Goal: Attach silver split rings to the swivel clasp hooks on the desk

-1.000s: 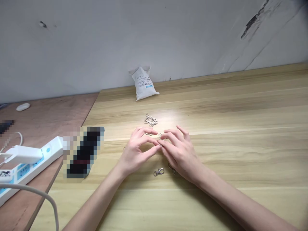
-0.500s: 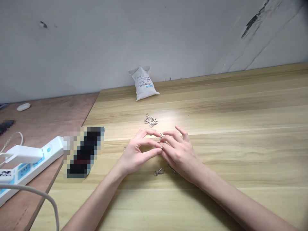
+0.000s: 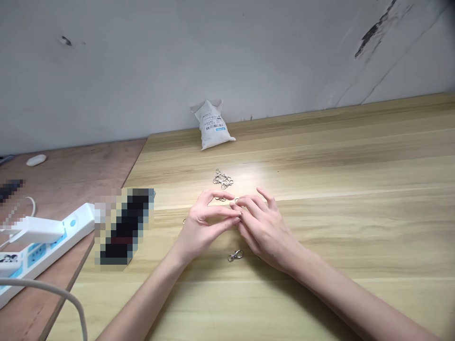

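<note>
My left hand (image 3: 201, 227) reaches in from the left, thumb and index finger pinched together on a small metal swivel clasp that the fingers mostly cover. Against those fingertips, my right hand (image 3: 261, 225) closes its thumb and first fingers on the same piece, with its little finger raised. A bit of ring (image 3: 236, 201) shows between the hands. Below them a loose swivel clasp (image 3: 235, 256) lies on the table, and another is almost hidden under my right hand. Beyond my fingers is a small pile of silver clasps (image 3: 222, 180). A few more peek out behind my left hand.
A white labelled packet (image 3: 212, 128) leans at the wall behind the wooden table (image 3: 355, 189). To the left are a blurred-out dark object (image 3: 124, 227), a white power strip (image 3: 76, 222) with plugs, a grey cable (image 3: 67, 293) and a white oval case (image 3: 36, 160).
Both hands stay together, with only small finger shifts. Less of the held metal shows between the fingers, and the clasp under my right hand is now more covered.
</note>
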